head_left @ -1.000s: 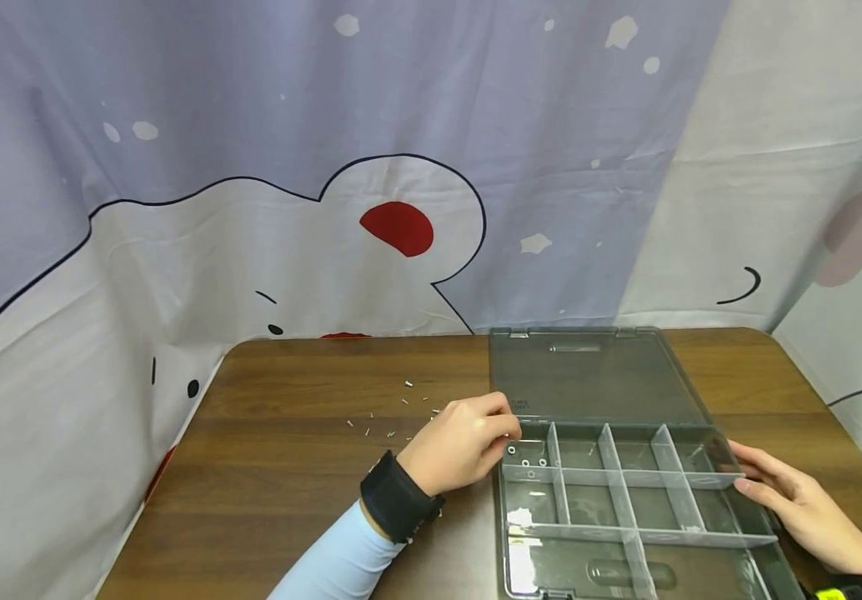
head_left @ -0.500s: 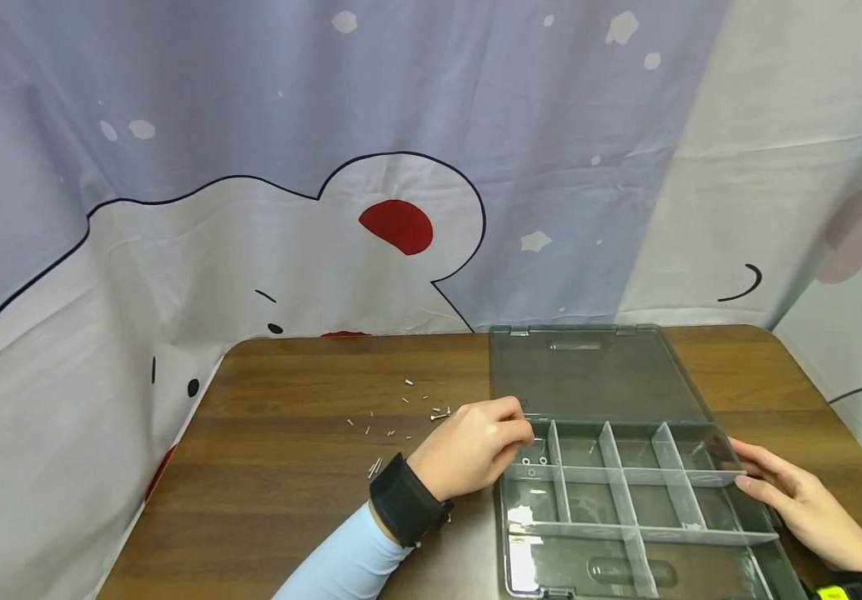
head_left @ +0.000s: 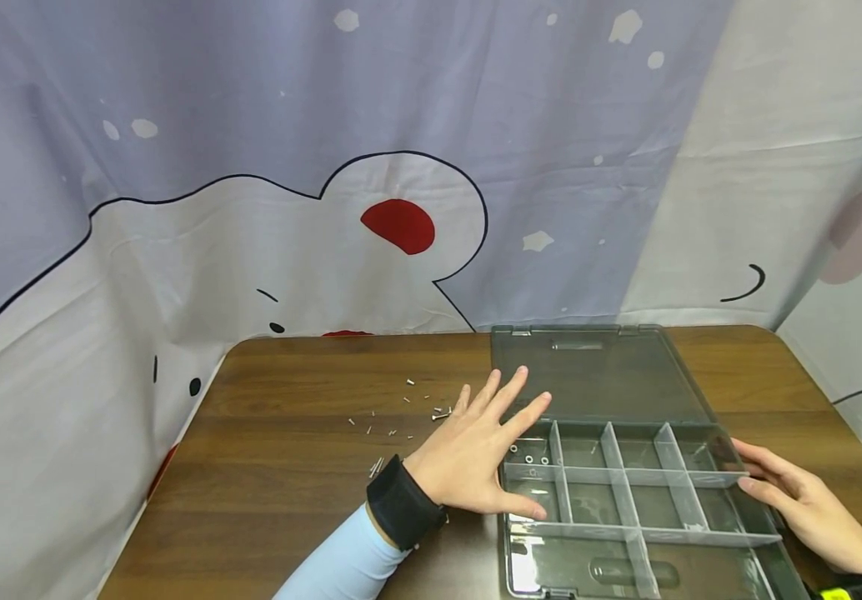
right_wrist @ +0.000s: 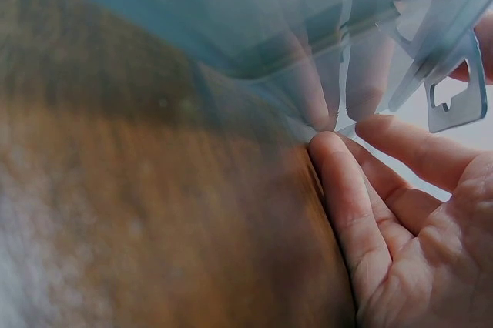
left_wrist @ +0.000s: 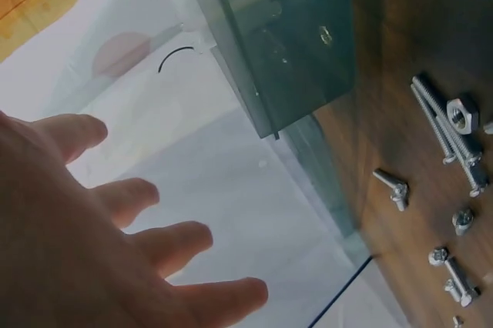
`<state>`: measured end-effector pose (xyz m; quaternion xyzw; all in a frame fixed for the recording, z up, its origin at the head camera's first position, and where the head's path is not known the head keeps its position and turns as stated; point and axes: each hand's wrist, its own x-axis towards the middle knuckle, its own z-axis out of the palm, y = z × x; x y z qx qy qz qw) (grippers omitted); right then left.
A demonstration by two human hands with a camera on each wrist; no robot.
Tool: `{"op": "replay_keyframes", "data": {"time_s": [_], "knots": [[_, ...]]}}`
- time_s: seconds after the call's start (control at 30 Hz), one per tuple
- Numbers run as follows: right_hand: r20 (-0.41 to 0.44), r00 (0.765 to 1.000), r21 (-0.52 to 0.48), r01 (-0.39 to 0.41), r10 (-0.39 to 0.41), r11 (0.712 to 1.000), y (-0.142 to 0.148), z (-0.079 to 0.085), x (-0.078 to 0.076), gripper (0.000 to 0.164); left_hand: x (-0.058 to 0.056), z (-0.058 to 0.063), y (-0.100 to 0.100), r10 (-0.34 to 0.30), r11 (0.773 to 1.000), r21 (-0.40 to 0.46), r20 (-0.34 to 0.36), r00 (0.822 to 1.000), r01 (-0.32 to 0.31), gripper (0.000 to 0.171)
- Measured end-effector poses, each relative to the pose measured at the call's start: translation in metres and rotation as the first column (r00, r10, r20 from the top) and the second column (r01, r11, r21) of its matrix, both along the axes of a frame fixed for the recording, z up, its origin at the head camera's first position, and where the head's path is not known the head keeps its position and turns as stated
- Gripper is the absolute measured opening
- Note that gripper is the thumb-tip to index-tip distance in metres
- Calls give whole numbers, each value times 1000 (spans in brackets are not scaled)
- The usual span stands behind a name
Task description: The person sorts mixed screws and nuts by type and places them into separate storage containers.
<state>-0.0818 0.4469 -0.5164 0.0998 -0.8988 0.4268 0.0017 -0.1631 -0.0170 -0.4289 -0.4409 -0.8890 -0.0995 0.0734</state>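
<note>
My left hand (head_left: 468,454) is spread wide over the left edge of a grey see-through compartment box (head_left: 629,527), holding nothing. Its fingers (left_wrist: 185,245) stand apart in the left wrist view. Several small nuts (head_left: 528,459) lie in the box's back left compartment. To the left of the box, small screws (head_left: 441,414) are scattered on the table, and a hex nut (left_wrist: 462,115) shows among them in the left wrist view. My right hand (head_left: 799,504) rests at the box's right side, its extended fingers (right_wrist: 343,182) touching the outer wall.
The box's lid (head_left: 599,375) lies folded back behind it on the wooden table (head_left: 251,500). White dividers (head_left: 618,477) split the box into several compartments. A printed curtain (head_left: 281,250) hangs right behind the table.
My left hand has gone from pinched fingertips above the back left compartment to fingers spread wide. One more nut shows in that compartment than half a second ago. The right hand stays put.
</note>
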Motion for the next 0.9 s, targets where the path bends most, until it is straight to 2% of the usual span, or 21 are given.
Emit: {"op": "replay_keyframes", "data": {"time_s": [0.37, 0.57, 0.77, 0.9], "knots": [[4, 1000, 0, 2, -2, 1000, 1, -2, -1, 51, 1, -1, -8, 25, 999, -46, -24, 999, -26, 127], [-6, 1000, 2, -10, 10, 1000, 0, -4, 0, 51, 2, -8, -27, 39, 998, -53, 11, 999, -38, 124], [-33, 999, -3, -21, 21, 1000, 2, -4, 1, 51, 0, -16, -47, 42, 998, -55, 13, 999, -41, 122], [-14, 1000, -7, -15, 15, 1000, 2, -5, -1, 52, -1, -21, -58, 56, 997, -51, 42, 998, -54, 119]]}}
